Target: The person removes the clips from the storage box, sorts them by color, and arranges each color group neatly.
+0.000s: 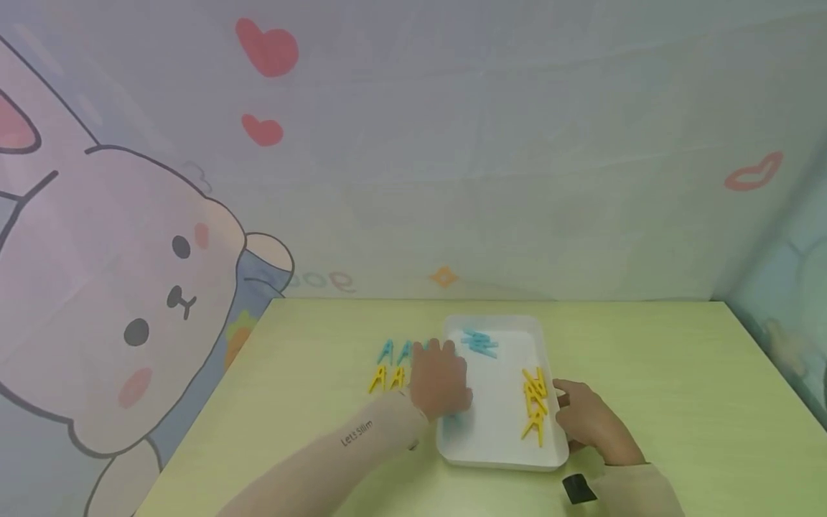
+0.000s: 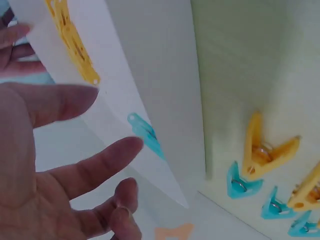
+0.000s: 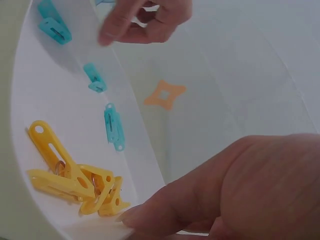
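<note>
A white rectangular tray (image 1: 494, 438) stands on the table, with yellow clothespins (image 1: 535, 402) heaped along its right side and blue clothespins (image 1: 479, 342) at its far end. Another blue clothespin (image 3: 55, 30) lies near the tray's left side, partly covered by the left hand in the head view. My left hand (image 1: 441, 379) hovers over the tray's left rim, fingers loosely spread; the left wrist view shows nothing held in the hand (image 2: 75, 165). My right hand (image 1: 589, 418) grips the tray's right wall, its thumb on the rim in the right wrist view.
Left of the tray, blue clothespins (image 1: 385, 352) lie in a row on the yellow-green table (image 1: 310, 402), with yellow clothespins (image 1: 377, 378) in a nearer row. The left hand hides part of both rows. A printed cloth backdrop (image 1: 517, 179) rises behind the table.
</note>
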Motion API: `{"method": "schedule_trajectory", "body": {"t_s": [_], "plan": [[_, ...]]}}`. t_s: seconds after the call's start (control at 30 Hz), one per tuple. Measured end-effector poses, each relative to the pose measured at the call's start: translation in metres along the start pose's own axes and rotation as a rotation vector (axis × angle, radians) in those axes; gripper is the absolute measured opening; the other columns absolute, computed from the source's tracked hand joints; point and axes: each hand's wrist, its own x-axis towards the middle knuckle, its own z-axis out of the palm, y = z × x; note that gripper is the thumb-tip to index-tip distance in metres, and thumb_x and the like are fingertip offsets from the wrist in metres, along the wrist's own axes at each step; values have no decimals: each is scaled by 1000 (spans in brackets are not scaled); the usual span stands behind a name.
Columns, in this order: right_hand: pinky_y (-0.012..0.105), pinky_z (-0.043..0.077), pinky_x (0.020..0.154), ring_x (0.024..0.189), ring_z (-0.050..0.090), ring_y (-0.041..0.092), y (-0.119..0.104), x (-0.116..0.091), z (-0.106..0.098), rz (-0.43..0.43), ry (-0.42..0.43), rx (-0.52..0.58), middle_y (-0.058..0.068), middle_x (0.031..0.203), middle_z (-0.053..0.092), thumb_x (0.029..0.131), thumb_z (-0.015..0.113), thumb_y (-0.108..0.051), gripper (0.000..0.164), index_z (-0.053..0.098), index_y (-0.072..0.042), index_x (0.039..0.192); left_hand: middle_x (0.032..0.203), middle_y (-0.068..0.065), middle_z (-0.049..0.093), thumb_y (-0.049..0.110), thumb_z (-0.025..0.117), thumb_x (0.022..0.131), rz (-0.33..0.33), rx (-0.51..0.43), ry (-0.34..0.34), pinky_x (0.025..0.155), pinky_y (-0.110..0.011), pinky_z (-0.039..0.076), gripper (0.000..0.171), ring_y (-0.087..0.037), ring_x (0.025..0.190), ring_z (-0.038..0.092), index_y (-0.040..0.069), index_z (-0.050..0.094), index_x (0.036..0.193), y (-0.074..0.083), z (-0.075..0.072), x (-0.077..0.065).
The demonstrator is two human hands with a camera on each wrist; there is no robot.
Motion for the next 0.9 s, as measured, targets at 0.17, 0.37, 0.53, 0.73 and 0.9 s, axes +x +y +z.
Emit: {"method": "schedule_trajectory", "body": {"t_s": [0.17,0.37,0.53,0.73,0.9], "plan": [[41,58,59,88,67,32,-1,0,1,0,2,4,42,132,44,83,44,13,68,22,16,147,102,-9,63,41,68,79,46,77,-86,94,-59,38,25,-30,98,53,20,75,91,8,11,-5],[41,58,60,89,66,32,-2,2,2,10,-1,-6,41,133,43,84,44,13,68,22,15,148,97,-7,64,39,69,80,95,144,-67,90,-58,36,18,-28,95,51,25,75,88,15,18,-14],[41,58,61,90,66,33,-4,2,2,26,-8,-7,41,134,42,84,44,13,69,20,15,149,85,-5,63,36,68,82,104,170,-28,89,-57,38,14,-27,89,51,24,75,84,21,15,-28],[42,58,62,90,66,33,-7,-1,2,26,-13,-14,42,133,42,84,43,12,68,19,16,148,75,-4,62,35,69,82,96,144,-44,91,-57,39,16,-27,86,52,20,72,81,28,12,-41],[42,58,63,92,65,35,-8,-2,5,33,-13,-32,42,133,42,84,43,12,68,20,16,147,70,-3,60,35,66,84,76,46,-76,97,-60,35,20,-25,82,56,16,67,77,35,15,-42]]}}
